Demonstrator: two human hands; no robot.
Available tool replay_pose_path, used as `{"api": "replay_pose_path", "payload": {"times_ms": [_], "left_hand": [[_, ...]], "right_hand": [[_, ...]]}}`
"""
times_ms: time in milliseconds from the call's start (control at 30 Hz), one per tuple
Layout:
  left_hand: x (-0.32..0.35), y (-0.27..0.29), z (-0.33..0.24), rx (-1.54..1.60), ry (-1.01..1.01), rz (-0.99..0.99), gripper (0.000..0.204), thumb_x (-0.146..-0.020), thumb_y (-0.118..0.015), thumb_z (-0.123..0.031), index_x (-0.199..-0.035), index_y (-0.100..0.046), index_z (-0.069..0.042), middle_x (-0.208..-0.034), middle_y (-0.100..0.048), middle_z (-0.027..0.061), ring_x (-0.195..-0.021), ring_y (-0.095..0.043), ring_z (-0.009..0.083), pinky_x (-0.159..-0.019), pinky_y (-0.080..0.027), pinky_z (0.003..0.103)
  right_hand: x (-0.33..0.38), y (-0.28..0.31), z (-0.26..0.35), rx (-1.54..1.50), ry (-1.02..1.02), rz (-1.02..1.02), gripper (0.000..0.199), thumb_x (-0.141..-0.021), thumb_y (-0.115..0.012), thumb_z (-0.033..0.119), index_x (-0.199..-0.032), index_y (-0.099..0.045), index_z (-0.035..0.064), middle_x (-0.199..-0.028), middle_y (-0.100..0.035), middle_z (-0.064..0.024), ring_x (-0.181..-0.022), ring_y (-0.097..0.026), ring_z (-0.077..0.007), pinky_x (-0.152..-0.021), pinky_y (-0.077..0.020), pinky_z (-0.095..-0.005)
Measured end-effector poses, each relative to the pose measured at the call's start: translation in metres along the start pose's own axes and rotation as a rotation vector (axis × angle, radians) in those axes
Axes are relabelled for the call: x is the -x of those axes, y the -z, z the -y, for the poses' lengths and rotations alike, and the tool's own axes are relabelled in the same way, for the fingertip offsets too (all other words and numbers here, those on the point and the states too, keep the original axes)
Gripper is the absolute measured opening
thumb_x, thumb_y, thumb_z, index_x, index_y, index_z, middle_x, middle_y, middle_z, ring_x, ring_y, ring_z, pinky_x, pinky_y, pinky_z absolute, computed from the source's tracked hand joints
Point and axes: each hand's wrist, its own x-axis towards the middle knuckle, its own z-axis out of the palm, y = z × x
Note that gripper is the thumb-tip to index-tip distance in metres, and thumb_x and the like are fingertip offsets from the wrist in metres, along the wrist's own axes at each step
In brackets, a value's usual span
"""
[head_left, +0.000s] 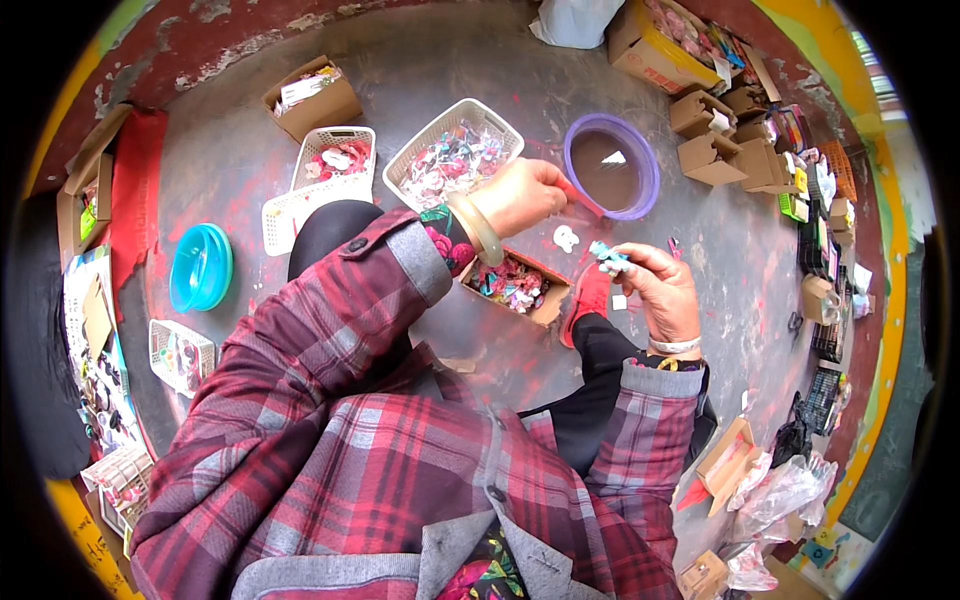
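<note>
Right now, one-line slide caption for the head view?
Left hand reaches toward purple plastic basin; right hand pinches small teal hair clip above open cardboard box.

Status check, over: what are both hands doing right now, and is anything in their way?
Left hand shut on a red strip beside the purple bowl. Right hand pinching a small blue clip. Open box of clips below; nothing blocking.

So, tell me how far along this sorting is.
Done: a white basket and a small box already hold many small colourful pieces. In hand: the right hand pinches a small blue piece; the left hand holds something red by the purple bowl. Left: a white piece lies loose on the floor.
</note>
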Motion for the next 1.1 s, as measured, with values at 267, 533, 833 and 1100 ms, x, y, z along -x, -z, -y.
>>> {"api": "replay_pose_path", "payload": {"times_ms": [267,533,833,1100], "left_hand": [[0.001,-0.021,-0.009,-0.256,-0.03,0.055,0.021,-0.078,-0.052,-0.006,-0.094,-0.061,0.002,-0.087,-0.063,0.0098,-0.085,-0.059,0.016,-0.078,-0.046,0.027],[0.003,-0.035,0.0,-0.462,-0.176,0.061,0.024,-0.077,-0.05,-0.007,-0.096,-0.06,0.003,-0.078,-0.063,0.0148,-0.073,-0.061,0.0227,-0.068,-0.047,0.033],[0.002,-0.034,0.006,-0.517,-0.298,0.125,0.024,-0.08,-0.05,-0.009,-0.098,-0.062,0.001,-0.071,-0.062,0.0162,-0.066,-0.061,0.0237,-0.065,-0.047,0.034],[0.003,-0.031,-0.008,-0.22,0.09,0.259,0.023,-0.088,-0.051,-0.015,-0.102,-0.061,0.001,-0.081,-0.062,0.0068,-0.062,-0.058,0.0115,-0.057,-0.051,0.026]], "right_hand": [[-0.016,-0.011,0.006,0.183,0.161,-0.187,0.016,-0.081,-0.058,0.002,-0.097,-0.06,-0.0004,-0.085,-0.062,-0.0034,-0.072,-0.057,-0.0071,-0.06,-0.0425,-0.0187],[-0.018,-0.009,-0.007,0.45,0.243,-0.274,0.014,-0.077,-0.056,-0.003,-0.09,-0.061,-0.0028,-0.083,-0.061,-0.0045,-0.073,-0.057,-0.0094,-0.065,-0.0458,-0.0224],[-0.018,-0.008,-0.008,0.638,0.166,-0.209,0.014,-0.077,-0.057,0.001,-0.09,-0.061,-0.0015,-0.079,-0.061,-0.0062,-0.07,-0.057,-0.0104,-0.062,-0.045,-0.0237],[-0.017,-0.01,-0.009,0.405,0.127,-0.173,0.013,-0.077,-0.058,0.0,-0.09,-0.06,-0.0033,-0.078,-0.06,-0.0028,-0.071,-0.055,-0.0076,-0.063,-0.045,-0.0224]]}}
